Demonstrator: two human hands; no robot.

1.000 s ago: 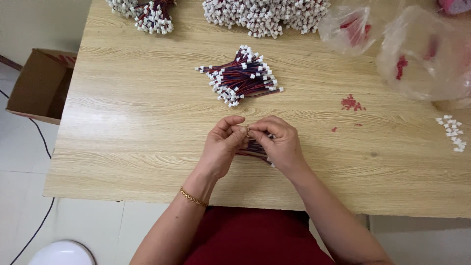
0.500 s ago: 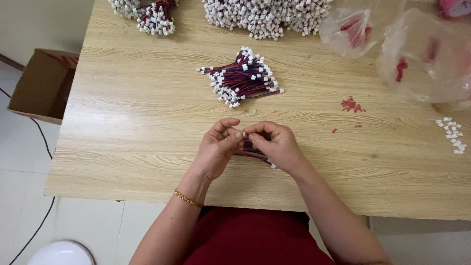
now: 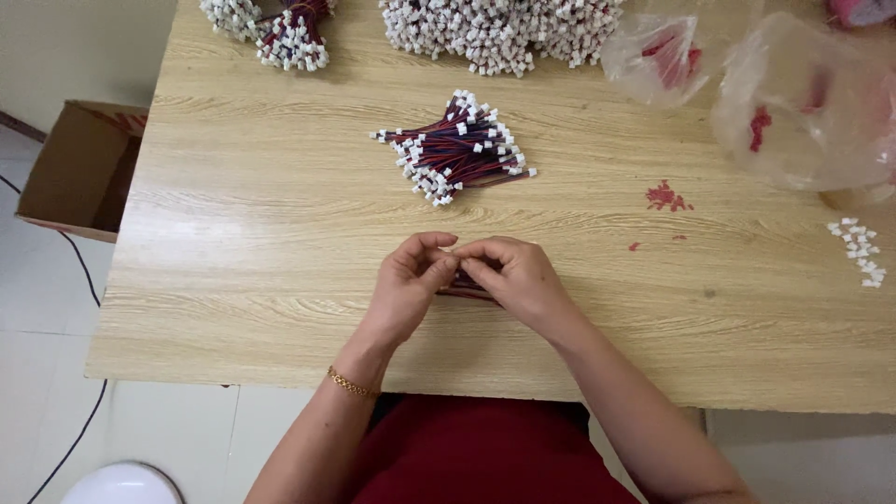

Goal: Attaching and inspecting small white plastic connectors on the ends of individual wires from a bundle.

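Observation:
My left hand (image 3: 408, 277) and my right hand (image 3: 511, 274) meet fingertip to fingertip over the near part of the wooden table (image 3: 261, 233). Between them they pinch a short bundle of red and dark wires (image 3: 464, 281), mostly hidden under the fingers. Whether a white connector sits at the fingertips I cannot tell. A loose pile of red and dark wires with white plastic connectors (image 3: 457, 149) lies on the table just beyond my hands.
More bundles with white connectors lie at the far edge (image 3: 289, 33) and in a large heap (image 3: 495, 28). Clear plastic bags with red pieces (image 3: 793, 103) stand far right. Red bits (image 3: 665, 196) and white connectors (image 3: 859, 250) lie loose. A cardboard box (image 3: 75, 168) sits on the floor left.
Both hands stay together at the same spot; the fingers have shifted slightly around the wires. Nothing else has moved.

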